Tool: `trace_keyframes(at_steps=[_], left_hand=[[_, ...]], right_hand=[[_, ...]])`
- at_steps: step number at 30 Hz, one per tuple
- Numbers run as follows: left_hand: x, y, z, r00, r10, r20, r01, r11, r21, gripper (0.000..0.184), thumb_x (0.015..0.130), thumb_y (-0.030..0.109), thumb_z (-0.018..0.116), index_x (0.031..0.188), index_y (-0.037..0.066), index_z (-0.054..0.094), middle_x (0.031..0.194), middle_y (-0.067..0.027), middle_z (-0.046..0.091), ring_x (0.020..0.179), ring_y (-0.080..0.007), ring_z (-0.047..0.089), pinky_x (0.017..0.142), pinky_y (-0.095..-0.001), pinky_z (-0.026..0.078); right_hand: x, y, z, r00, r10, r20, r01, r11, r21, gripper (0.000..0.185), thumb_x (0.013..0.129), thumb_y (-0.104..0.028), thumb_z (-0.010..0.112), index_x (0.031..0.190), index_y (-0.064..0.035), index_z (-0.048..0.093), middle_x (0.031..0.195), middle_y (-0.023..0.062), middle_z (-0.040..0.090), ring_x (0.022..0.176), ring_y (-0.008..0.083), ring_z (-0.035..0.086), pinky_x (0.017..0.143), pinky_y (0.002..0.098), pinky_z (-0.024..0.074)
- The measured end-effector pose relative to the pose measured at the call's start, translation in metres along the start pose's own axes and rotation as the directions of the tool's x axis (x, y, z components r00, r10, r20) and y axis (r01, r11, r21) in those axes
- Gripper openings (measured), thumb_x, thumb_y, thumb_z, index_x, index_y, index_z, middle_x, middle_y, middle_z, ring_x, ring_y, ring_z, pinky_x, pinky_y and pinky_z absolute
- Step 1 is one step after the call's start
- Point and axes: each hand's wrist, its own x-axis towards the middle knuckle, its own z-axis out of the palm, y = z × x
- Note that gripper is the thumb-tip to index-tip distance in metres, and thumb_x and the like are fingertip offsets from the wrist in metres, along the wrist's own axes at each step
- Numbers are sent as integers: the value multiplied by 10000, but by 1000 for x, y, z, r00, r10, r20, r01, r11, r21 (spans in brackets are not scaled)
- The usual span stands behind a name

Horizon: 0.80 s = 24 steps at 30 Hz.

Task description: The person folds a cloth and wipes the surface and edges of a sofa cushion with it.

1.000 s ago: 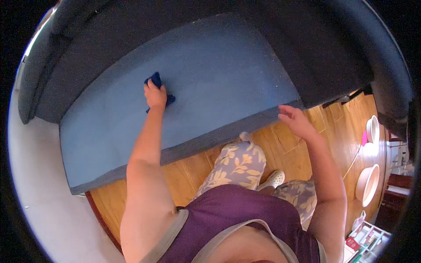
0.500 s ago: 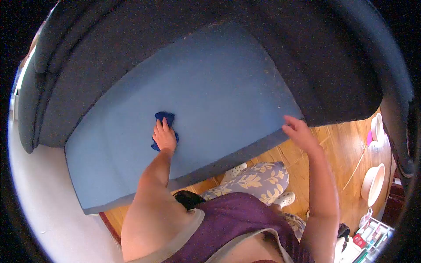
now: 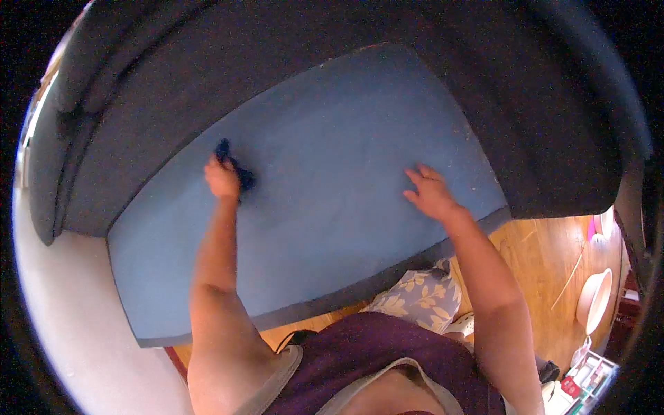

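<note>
Dark matte sofa (image 3: 546, 138) w/ flat, 4-sided blue fabric seat (image 3: 325, 194). Over it: R hand (image 3: 432, 195), fingers loosely spread, holding nothing; L hand (image 3: 222, 178), fingers curled round crumpled navy cloth (image 3: 244, 178), nr rear edge.

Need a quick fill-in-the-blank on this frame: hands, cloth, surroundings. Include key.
1. The dark blue fabric cloth is in the grip of the person's ____ hand.
2. The person's right hand, its fingers apart, holds ____.
3. Counting the person's hands over the flat light blue fabric seat gives ____.
4. The nearer round pale basin stands on the brown wooden ____.

Missing words: left; nothing; two; floor.
</note>
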Motion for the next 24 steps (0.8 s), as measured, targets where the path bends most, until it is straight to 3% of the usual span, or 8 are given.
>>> trace_keyframes(at_steps=[3, 6, 8, 11, 14, 17, 21, 24], left_hand=[[72, -34, 43, 940, -336, -66, 342, 931, 128, 483, 841, 317, 616, 1231, 55, 509, 1074, -224, 582, 1024, -403, 571, 865, -484, 480], [110, -49, 70, 769, -631, 103, 608, 772, 188, 414, 860, 302, 575, 1198, 63, 550, 1183, -200, 542, 1064, -363, 565, 884, -426, 485], [137, -65, 105, 767, -636, 85, 580, 743, 335, 382, 873, 296, 553, 1173, 61, 573, 1199, -190, 537, 1071, -340, 566, 883, -418, 484], [161, -44, 118, 776, -623, 99, 506, 708, 492, 362, 892, 294, 521, 1155, 57, 599, 1217, -174, 537, 1086, -306, 567, 878, -407, 484], [179, -15, 84, 797, -583, 159, 435, 735, 520, 376, 907, 300, 502, 1170, 52, 605, 1223, -160, 549, 1101, -286, 566, 866, -403, 486], [206, 46, 60, 881, -267, 391, 41, 866, 498, 400, 909, 328, 506, 1191, 59, 597, 1235, -118, 581, 1141, -254, 560, 879, -412, 475], [182, 126, 107, 925, -197, 324, 1, 855, 519, 378, 916, 294, 493, 1196, 63, 598, 1262, -137, 562, 1178, -291, 528, 959, -437, 410], [174, 170, 86, 941, -143, 306, -8, 896, 445, 369, 914, 257, 494, 1199, 46, 591, 1281, -185, 531, 1202, -334, 495, 964, -440, 405]], right_hand=[[27, -16, 12, 995, -67, 69, 75, 989, -126, 655, 835, -335, 619, 1397, -109, 369, 1468, 233, 245, 1359, 417, 204, 1102, 474, 224], [31, -33, 34, 988, 57, 146, -23, 974, -224, 763, 832, -394, 617, 1454, -156, 246, 1510, 211, 126, 1391, 412, 82, 1107, 554, 114], [31, -30, 46, 975, 15, 221, 13, 992, -124, 815, 831, -455, 605, 1472, -183, 182, 1526, 194, 42, 1402, 401, -3, 1090, 602, 33], [33, -48, 45, 971, -14, 237, 41, 993, -109, 823, 822, -497, 598, 1469, -186, 196, 1526, 196, 44, 1402, 404, -13, 1091, 599, 24], [23, -56, 45, 976, -46, 213, 60, 997, -57, 813, 817, -503, 602, 1462, -181, 225, 1523, 200, 45, 1399, 412, -21, 1081, 616, 22], [21, -72, 27, 982, -38, 187, 46, 998, -40, 808, 809, -498, 613, 1452, -167, 251, 1517, 211, 50, 1393, 424, -7, 1070, 632, 25], [0, -69, 29, 987, -64, 144, 69, 997, -27, 796, 813, -485, 616, 1445, -152, 265, 1513, 218, 50, 1389, 432, 5, 1062, 641, 31], [-2, -75, 22, 993, -95, 68, 97, 995, -27, 794, 813, -481, 616, 1442, -142, 268, 1513, 217, 44, 1387, 435, 4, 1060, 642, 31]])
